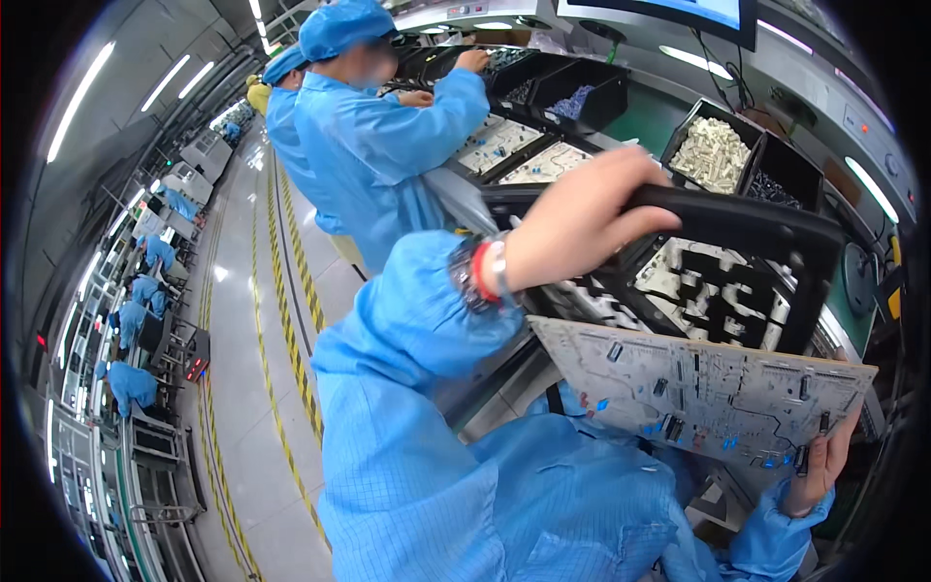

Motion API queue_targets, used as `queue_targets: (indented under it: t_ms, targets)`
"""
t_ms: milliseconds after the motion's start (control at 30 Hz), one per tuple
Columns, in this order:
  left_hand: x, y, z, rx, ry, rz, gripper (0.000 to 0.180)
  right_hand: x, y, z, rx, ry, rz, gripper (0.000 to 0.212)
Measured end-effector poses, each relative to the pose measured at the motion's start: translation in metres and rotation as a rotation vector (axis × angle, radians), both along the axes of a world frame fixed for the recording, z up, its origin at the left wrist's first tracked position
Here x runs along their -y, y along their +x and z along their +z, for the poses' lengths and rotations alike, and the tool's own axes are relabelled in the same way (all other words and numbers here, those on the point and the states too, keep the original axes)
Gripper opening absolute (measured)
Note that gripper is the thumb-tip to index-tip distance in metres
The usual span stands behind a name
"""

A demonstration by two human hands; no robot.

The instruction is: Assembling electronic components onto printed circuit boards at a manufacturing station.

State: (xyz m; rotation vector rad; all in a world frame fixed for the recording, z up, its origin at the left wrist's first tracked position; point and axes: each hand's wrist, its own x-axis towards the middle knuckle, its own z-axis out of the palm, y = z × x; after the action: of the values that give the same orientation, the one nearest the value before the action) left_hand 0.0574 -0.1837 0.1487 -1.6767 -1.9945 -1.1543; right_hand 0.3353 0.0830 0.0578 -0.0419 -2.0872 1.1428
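Observation:
My left hand (pixel 577 223) is closed over the top bar of a black carrier frame (pixel 761 211), with the thumb on the near side. The frame is raised and tilted, and cut-outs in its panel let white show through. In front of it is a white circuit board (pixel 708 393) with small black, blue and red parts on its face. My right hand (pixel 822 468) pinches the board at its lower right corner, thumb on the face; its other fingers are partly hidden behind the board. The board stands tilted, its face toward me.
Black bins of cream connectors (pixel 713 153), dark parts (pixel 771 189) and blue-violet parts (pixel 572 102) line the bench. More boards in carriers (pixel 499 145) lie on the line at my left, where a co-worker in blue (pixel 364 145) stands. A monitor (pixel 679 17) hangs above.

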Motion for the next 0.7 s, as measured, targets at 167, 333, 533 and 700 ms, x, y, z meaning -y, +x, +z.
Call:
queue_targets:
  t_ms: [167,333,533,700]
  targets:
    - [-0.084,-0.003,0.002,0.093,-0.040,-0.235,0.031,-0.022,0.024,0.001,0.166,0.166,-0.143,0.059]
    - [-0.136,0.011,-0.006,0.216,-0.043,-0.298,0.030,-0.007,0.041,-0.005,0.285,0.041,-0.341,0.039]
    - [-0.196,0.002,-0.024,0.148,-0.204,-0.612,0.025,0.019,0.047,-0.007,0.127,-0.451,-0.383,0.031]
    - [-0.221,-0.033,-0.036,0.053,-0.303,-0.570,0.043,0.017,0.102,-0.021,0.047,-0.770,-0.552,0.029]
